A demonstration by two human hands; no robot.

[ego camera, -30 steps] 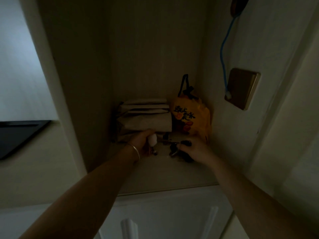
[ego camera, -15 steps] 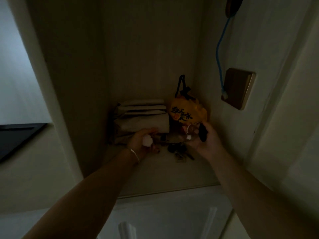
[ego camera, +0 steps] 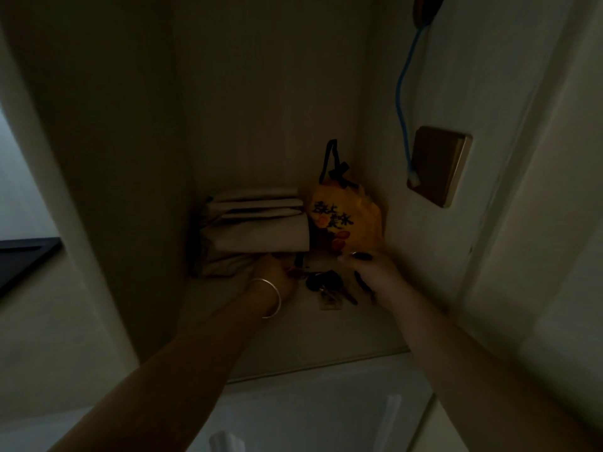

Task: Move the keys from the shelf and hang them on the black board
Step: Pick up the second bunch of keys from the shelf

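Observation:
A dark bunch of keys (ego camera: 323, 282) with a pale tag lies on the dim shelf (ego camera: 293, 340), between my two hands. My right hand (ego camera: 378, 274) is closed on a black key fob (ego camera: 360, 256), and a dark piece hangs below its palm. My left hand (ego camera: 277, 275), with a silver bangle on the wrist, rests low on the shelf just left of the bunch. Its fingers are turned away and in shadow, with something reddish at their tips. A black board (ego camera: 23, 259) shows at the far left edge.
Folded beige cloths (ego camera: 257, 223) are stacked at the back of the shelf, with an orange printed bag (ego camera: 346, 220) to their right. A brass wall plate (ego camera: 437, 164) and a hanging blue cord (ego camera: 403, 102) are on the right wall. White cabinet doors (ego camera: 310, 415) lie below.
My right hand has come down from in front of the orange bag to the shelf, still holding its key fob. My left hand dropped lower, and the white piece it held no longer shows.

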